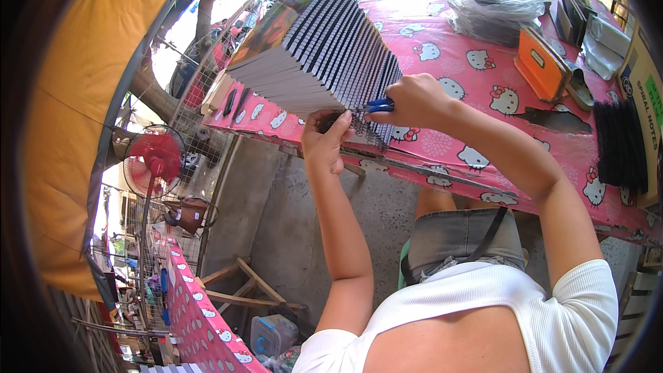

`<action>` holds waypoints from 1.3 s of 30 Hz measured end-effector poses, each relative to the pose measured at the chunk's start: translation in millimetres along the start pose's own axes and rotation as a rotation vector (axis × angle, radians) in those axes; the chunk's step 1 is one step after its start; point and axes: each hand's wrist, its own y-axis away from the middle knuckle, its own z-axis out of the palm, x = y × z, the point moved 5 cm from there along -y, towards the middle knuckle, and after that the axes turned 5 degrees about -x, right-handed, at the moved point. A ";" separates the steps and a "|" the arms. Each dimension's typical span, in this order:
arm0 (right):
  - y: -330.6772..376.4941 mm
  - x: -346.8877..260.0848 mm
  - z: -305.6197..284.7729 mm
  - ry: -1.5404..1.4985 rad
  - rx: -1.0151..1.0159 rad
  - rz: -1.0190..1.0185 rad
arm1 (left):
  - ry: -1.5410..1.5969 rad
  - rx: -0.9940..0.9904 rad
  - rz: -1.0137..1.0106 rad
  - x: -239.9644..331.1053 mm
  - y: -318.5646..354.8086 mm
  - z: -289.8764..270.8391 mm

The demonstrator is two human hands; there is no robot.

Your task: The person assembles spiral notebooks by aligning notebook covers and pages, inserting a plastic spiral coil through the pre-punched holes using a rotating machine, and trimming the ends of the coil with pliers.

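Stack: fanned grey spiral-bound notebook stack [324, 48] on the pink patterned table [525, 145]; likely heavy, floppy.
Left hand [323, 139]: fingers pinch the stack's black wire edge [369, 131].
Right hand [414, 100]: closed around blue-handled pliers [378, 105] at that edge.

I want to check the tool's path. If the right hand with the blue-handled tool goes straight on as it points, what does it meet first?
The right hand points its blue-handled tool left, toward the left hand. It would probably meet the black wire binding of the fanned notebook stack first, then the left fingers; depth is unclear.
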 end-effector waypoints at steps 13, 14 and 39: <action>1.0 4.4 8.6 0.042 0.070 -0.034 | -0.027 -0.016 -0.048 -9.6 4.7 1.4; 5.4 5.3 11.7 0.040 0.048 -0.036 | -0.026 -0.016 -0.046 -10.3 4.0 0.8; 2.2 17.3 29.6 0.086 0.330 -0.117 | -0.144 0.135 0.138 -21.2 13.9 7.4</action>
